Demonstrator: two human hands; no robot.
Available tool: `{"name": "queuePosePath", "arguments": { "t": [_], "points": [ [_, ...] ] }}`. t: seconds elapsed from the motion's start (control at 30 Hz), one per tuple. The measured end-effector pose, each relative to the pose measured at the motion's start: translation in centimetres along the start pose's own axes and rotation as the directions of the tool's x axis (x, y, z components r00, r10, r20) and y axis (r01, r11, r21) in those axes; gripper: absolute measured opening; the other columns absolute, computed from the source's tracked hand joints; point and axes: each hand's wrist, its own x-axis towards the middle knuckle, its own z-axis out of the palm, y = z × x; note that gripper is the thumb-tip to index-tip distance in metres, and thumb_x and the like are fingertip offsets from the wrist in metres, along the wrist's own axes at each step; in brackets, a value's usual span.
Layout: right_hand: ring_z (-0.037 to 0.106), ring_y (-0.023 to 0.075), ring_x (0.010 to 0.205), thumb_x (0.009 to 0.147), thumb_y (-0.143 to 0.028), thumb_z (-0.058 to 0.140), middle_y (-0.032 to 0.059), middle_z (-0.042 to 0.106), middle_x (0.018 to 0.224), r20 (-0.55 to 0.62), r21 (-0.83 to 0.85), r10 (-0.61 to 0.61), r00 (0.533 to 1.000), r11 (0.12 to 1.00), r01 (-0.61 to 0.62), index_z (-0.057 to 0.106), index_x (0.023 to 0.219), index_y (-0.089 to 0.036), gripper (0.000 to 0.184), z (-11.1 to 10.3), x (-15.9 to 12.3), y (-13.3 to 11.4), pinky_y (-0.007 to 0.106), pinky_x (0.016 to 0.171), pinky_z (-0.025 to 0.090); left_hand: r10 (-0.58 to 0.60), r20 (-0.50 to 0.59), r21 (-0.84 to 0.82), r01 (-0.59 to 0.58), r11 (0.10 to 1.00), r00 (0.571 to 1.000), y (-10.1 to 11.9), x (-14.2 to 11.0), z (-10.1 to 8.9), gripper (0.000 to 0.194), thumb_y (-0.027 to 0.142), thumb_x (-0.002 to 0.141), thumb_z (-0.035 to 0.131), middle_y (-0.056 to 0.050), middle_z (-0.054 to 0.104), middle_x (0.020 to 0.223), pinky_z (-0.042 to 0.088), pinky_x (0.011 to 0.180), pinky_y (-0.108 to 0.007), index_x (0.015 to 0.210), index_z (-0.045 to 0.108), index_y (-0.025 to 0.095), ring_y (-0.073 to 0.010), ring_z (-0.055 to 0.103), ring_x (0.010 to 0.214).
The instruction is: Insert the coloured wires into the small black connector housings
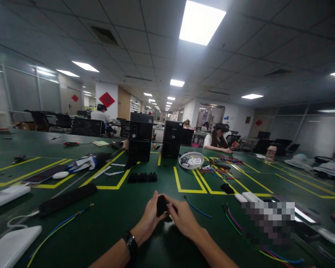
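Low over the green table, my left hand [149,214] is closed round a small black block [162,206], with the thumb along its side. A dark watch [130,243] sits on that wrist. My right hand [182,216] meets the block's right edge, its thumb and fingers pinched together. What lies in that pinch is too small to make out. To the right of the hands lies a short blue wire [198,209]. Beyond them stands a row of small black blocks [143,177], and a single black piece [227,188] rests farther right.
Two black computer cases [140,137] stand ahead. A white basket [191,160] with white items sits beside loose coloured wires [217,171]. More wires [58,227], a black strip-shaped item [68,199] and a white device [15,247] lie left. A person [219,137] sits across the table.
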Motion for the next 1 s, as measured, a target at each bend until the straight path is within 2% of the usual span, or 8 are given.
{"name": "queuePosePath", "arguments": {
  "t": [0.2,0.4,0.6,0.73,0.87,1.0],
  "points": [
    [0.065,0.0204,0.097,0.09,-0.02,0.043,0.0071,0.068,0.11,-0.101,-0.014,-0.002,0.995,1.0,0.0,0.056,0.126,-0.023,0.039,0.7,-0.1,0.4,0.032,0.086,0.048,0.007,-0.034,-0.064,-0.009,0.998,0.999,-0.3,0.0,0.1,0.039,0.05,0.089,0.045,-0.011,0.063,0.091,0.055,0.073,-0.036,0.1,0.056,0.014,-0.0181,0.064,0.08],
    [0.063,0.0183,0.102,0.092,-0.021,0.041,0.0065,0.067,0.114,-0.057,0.003,-0.046,0.997,0.999,0.047,0.057,0.125,-0.023,0.037,0.6,-0.1,0.5,0.03,0.089,0.047,0.023,0.012,-0.01,-0.023,1.0,1.0,0.1,-0.7,0.1,0.038,0.05,0.089,0.044,-0.009,0.061,0.087,0.055,0.073,-0.037,0.096,0.054,0.014,-0.0179,0.062,0.08],
    [0.067,0.0193,0.087,0.092,-0.023,0.04,0.0064,0.07,0.104,-0.084,-0.106,-0.003,0.997,0.994,-0.006,0.049,0.132,-0.023,0.041,0.7,-0.1,0.6,0.029,0.079,0.05,0.045,0.072,0.018,-0.046,0.999,0.996,0.1,-1.0,0.3,0.04,0.053,0.088,0.045,-0.009,0.061,0.091,0.054,0.068,-0.033,0.1,0.053,0.015,-0.0185,0.062,0.081],
    [0.066,0.0203,0.09,0.093,-0.024,0.038,0.0084,0.069,0.104,-0.029,-0.075,-0.042,0.999,0.996,0.039,0.051,0.131,-0.021,0.041,0.5,-0.1,0.8,0.03,0.079,0.049,0.067,0.081,0.06,-0.072,0.996,0.995,0.1,-1.0,0.4,0.04,0.053,0.087,0.044,-0.007,0.061,0.083,0.052,0.059,-0.029,0.097,0.051,0.016,-0.0166,0.062,0.071],
    [0.066,0.0213,0.085,0.094,-0.026,0.037,0.009,0.071,0.094,0.036,-0.021,-0.05,0.998,0.998,0.051,0.057,0.127,-0.019,0.039,-0.7,0.1,0.6,0.031,0.078,0.049,0.135,0.14,0.17,-0.158,0.973,0.981,-0.3,-0.9,0.2,0.044,0.059,0.083,0.045,-0.002,0.057,0.074,0.046,0.048,-0.024,0.092,0.05,0.016,-0.014,0.059,0.058],
    [0.065,0.0191,0.075,0.093,-0.028,0.038,0.0061,0.071,0.082,0.064,0.013,-0.015,0.998,1.0,0.014,0.058,0.125,-0.016,0.04,-1.2,0.1,0.9,0.029,0.072,0.05,0.164,0.148,0.252,-0.197,0.947,0.975,-0.6,-0.7,0.3,0.047,0.062,0.081,0.045,-0.001,0.055,0.071,0.044,0.045,-0.023,0.089,0.05,0.016,-0.0131,0.057,0.054]
  ]
}}
